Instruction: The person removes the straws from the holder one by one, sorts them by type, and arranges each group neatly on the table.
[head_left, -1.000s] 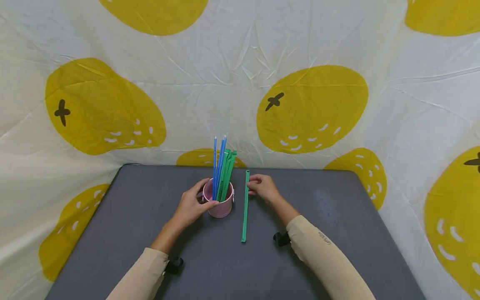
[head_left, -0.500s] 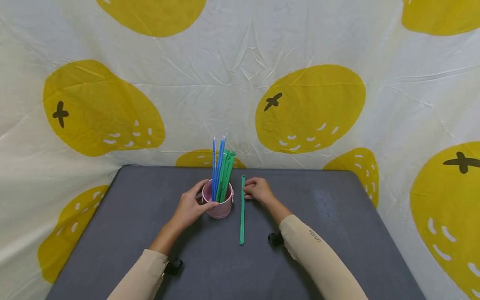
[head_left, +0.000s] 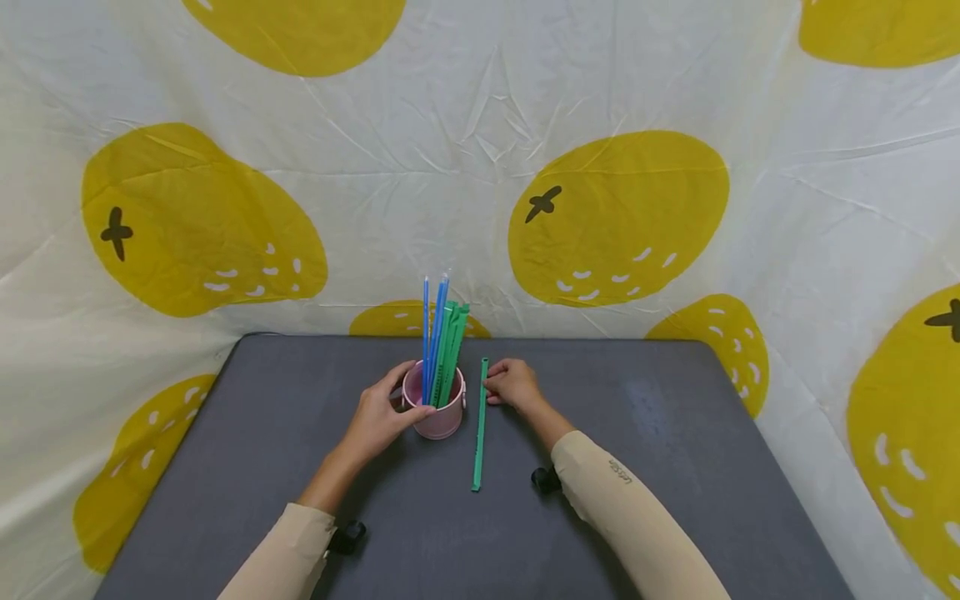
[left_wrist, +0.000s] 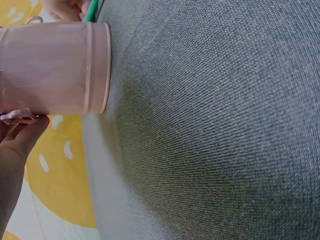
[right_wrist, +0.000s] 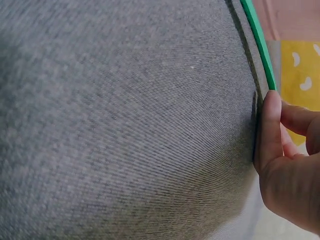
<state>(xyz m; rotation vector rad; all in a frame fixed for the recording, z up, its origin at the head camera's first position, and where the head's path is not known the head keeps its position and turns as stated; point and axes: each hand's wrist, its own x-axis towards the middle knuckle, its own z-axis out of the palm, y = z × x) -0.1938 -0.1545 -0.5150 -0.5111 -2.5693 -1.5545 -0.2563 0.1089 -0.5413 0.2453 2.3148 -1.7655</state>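
A small pink bucket (head_left: pixel 438 421) stands upright on the table, with several blue straws (head_left: pixel 435 333) and green paper-wrapped straws (head_left: pixel 452 354) leaning inside. My left hand (head_left: pixel 378 417) holds it at the left, thumb by the near rim and fingers round the far side. In the left wrist view the bucket (left_wrist: pixel 47 70) hides most of those fingers. To its right, my right hand (head_left: pixel 517 387) pinches a single green straw (head_left: pixel 479 433) near the far end. A thin shadow runs beside this straw (right_wrist: pixel 260 42) in the right wrist view; bucket and straw are apart.
The dark grey table (head_left: pixel 637 500) ends at a back edge just beyond the bucket. Behind it hangs a pale cloth (head_left: pixel 420 208) printed with yellow fruit. A black wrist camera (head_left: pixel 347 536) sits on the left wrist, another black camera (head_left: pixel 545 480) on the right.
My right hand has shifted slightly left and nearer to me with the green straw, so the straw is closer to the bucket. My left hand keeps holding the bucket.
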